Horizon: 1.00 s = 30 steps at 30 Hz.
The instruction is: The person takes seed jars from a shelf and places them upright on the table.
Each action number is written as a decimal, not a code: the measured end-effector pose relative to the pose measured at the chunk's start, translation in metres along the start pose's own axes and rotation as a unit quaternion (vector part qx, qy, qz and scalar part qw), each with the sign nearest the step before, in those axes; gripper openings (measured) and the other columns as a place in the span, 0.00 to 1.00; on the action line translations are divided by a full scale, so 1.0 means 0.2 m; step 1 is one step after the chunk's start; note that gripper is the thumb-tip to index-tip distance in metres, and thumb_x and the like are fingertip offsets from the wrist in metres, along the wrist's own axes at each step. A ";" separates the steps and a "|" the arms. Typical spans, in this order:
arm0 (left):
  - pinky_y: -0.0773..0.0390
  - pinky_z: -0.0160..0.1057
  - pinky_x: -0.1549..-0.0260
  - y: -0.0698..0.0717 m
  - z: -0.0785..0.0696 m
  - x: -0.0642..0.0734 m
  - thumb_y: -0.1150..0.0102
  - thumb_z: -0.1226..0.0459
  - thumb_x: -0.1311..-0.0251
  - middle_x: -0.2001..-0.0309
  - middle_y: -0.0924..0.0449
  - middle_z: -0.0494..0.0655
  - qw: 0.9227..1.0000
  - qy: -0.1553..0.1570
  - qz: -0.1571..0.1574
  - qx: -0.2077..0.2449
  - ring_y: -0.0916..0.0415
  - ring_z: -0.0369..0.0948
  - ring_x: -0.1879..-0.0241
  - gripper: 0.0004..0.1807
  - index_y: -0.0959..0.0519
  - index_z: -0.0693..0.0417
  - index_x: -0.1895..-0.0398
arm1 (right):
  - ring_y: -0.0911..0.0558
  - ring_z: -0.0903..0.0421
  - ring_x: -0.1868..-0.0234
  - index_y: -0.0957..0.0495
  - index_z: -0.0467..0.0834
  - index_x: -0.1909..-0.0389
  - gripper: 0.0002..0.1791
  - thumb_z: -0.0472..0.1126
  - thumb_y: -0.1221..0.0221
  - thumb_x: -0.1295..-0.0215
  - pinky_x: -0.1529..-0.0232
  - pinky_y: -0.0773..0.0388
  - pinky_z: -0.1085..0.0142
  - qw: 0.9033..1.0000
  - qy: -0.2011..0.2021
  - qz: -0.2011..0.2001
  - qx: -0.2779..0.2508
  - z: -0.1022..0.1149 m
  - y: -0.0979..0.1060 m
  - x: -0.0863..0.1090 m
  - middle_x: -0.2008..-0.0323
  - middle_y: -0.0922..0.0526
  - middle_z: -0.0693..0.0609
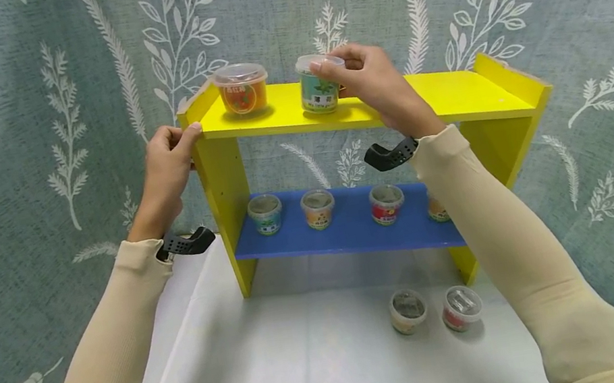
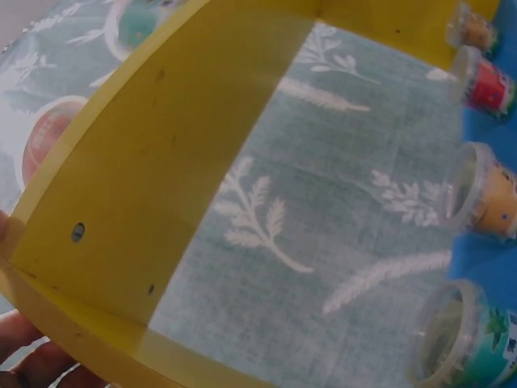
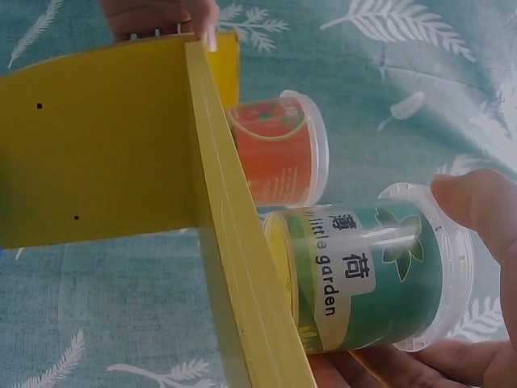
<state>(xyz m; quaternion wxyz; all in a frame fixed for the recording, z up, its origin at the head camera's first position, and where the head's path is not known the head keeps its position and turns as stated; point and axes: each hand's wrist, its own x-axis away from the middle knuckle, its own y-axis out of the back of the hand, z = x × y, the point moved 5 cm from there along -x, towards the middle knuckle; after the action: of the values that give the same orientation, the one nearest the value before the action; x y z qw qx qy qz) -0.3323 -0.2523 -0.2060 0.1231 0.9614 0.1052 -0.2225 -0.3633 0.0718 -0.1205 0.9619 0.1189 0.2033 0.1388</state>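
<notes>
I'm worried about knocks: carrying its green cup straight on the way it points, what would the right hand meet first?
The right hand points leftward, so probably the orange cup on the yellow shelf; depth is unclear, so it might miss.

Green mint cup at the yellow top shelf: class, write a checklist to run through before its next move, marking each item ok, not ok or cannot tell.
1. Right grip holds the green mint cup: ok, thumb and fingers around it near the lid.
2. Lid on: ok.
3. Left grip on the yellow shelf unit: ok, at its upper left corner.
4. Space beside the orange tomato cup: ok, a gap shows in the head view.
5. Mint cup's base resting fully on the board: cannot tell.
6. Every cup shelved: not ok, two stand on the white cloth.
</notes>
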 end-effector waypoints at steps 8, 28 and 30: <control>0.28 0.43 0.56 0.02 0.00 0.00 0.45 0.43 0.27 0.57 0.30 0.46 1.000 0.003 -0.001 0.001 0.30 0.42 0.60 0.21 0.29 0.51 0.56 | 0.21 0.49 0.40 0.28 0.44 0.31 0.34 0.54 0.32 0.33 0.38 0.25 0.58 1.000 0.003 0.000 -0.002 0.01 0.02 0.05 0.39 0.22 0.46; 0.29 0.41 0.58 0.00 0.00 -0.01 0.44 0.43 0.28 0.59 0.31 0.46 1.000 0.000 0.000 0.004 0.31 0.42 0.60 0.21 0.30 0.51 0.57 | 0.20 0.48 0.43 0.29 0.44 0.30 0.34 0.54 0.33 0.32 0.38 0.25 0.56 0.999 0.020 0.002 0.030 0.04 0.04 0.19 0.39 0.22 0.46; 0.29 0.40 0.58 0.00 0.01 -0.01 0.44 0.43 0.28 0.59 0.31 0.46 1.000 0.000 0.001 0.005 0.31 0.42 0.60 0.21 0.30 0.51 0.57 | 0.20 0.47 0.43 0.29 0.45 0.30 0.33 0.54 0.33 0.32 0.39 0.24 0.56 0.999 0.023 0.004 0.033 0.04 0.05 0.21 0.39 0.22 0.45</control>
<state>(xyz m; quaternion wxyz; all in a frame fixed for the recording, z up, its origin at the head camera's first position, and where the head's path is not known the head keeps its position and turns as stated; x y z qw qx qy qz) -0.3340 -0.2526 -0.2063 0.1188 0.9620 0.1034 -0.2229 -0.3248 0.0924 -0.1269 0.9520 0.1480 0.2294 0.1388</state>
